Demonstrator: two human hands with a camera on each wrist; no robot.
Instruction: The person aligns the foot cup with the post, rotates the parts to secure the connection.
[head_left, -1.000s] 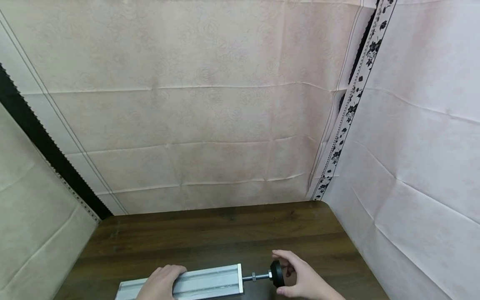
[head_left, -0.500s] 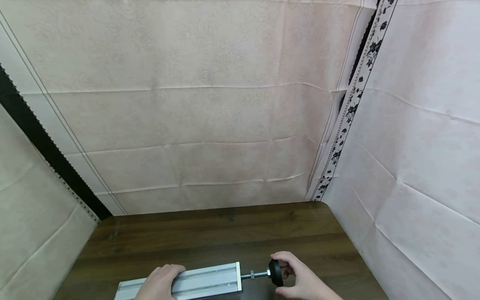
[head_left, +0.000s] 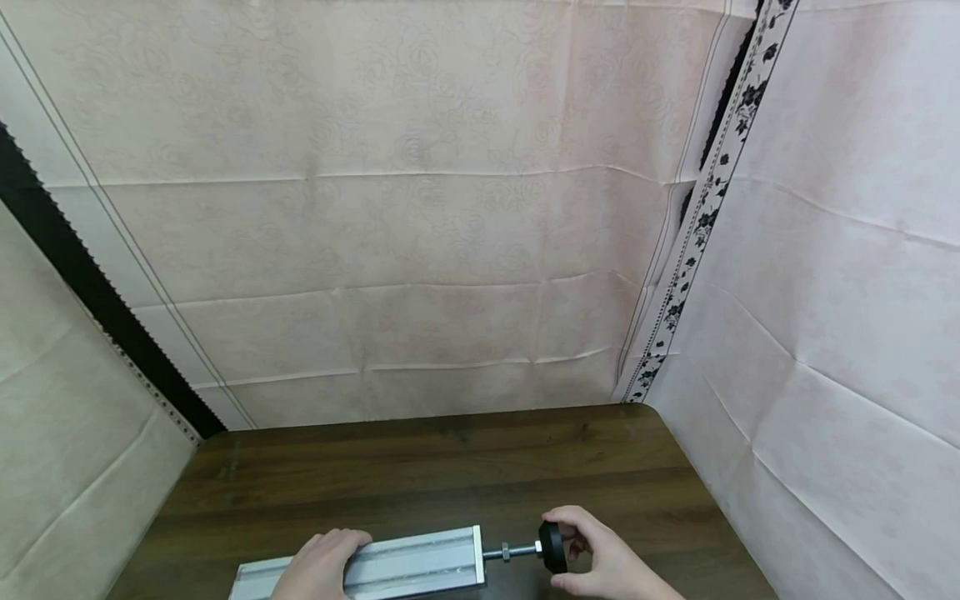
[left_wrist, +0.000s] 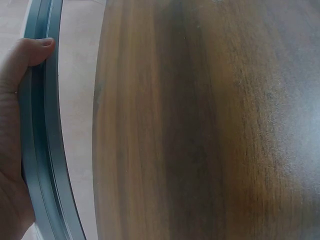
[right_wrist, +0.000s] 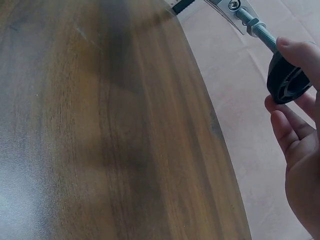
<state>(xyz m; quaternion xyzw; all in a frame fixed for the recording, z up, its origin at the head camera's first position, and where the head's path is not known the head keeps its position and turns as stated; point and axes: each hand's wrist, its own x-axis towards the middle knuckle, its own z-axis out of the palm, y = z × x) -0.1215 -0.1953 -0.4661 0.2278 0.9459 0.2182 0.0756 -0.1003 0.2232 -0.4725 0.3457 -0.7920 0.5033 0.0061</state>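
In the head view, my left hand point(head_left: 318, 567) grips a silver aluminium extrusion profile point(head_left: 416, 562) across its width. The left wrist view shows the thumb over the grooved side of the profile point(left_wrist: 39, 105). A threaded rod point(head_left: 491, 555) with a hex nut point(head_left: 506, 552) projects from the profile's right end. At the rod's outer end sits a black levelling foot point(head_left: 552, 547). My right hand point(head_left: 611, 562) pinches the foot's rim between thumb and fingers. In the right wrist view, the hollow underside of the foot point(right_wrist: 277, 75) faces the right hand point(right_wrist: 307, 165).
A dark wood-grain table point(head_left: 427, 467) lies beneath the work. Pale cloth walls stand behind it point(head_left: 450, 250), at the left point(head_left: 67, 400) and at the right point(head_left: 840, 292). A floral-edged strip point(head_left: 705, 217) marks the right corner.
The levelling foot and the profile's end have shifted very slightly left. My right index finger sits a little lower on the rim. Both hands keep their hold.
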